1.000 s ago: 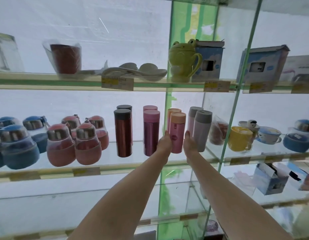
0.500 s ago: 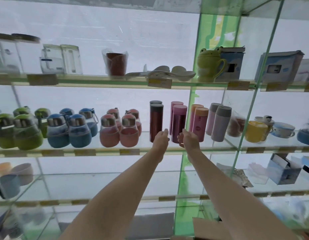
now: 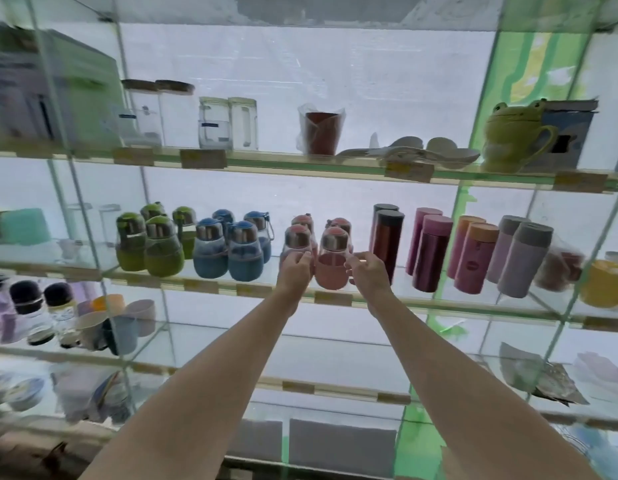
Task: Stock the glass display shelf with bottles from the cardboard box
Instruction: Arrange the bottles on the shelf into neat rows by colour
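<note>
Both hands reach the middle glass shelf [image 3: 335, 299]: the left hand [image 3: 295, 271] curls around one round pink-sleeved glass bottle [image 3: 297, 244], the right hand [image 3: 369, 271] pinches its neighbour [image 3: 332, 268]. A nudge could topple the packed rear pair or the dark red cylindrical flask [image 3: 387, 244] beside them.

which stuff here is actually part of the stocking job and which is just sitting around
Part of the job:
left hand on the front left pink bottle
right hand at the front right pink bottle
glass shelf they stand on

Just sitting there:
green bottles
blue bottles
dark red flask
frog mug
</note>
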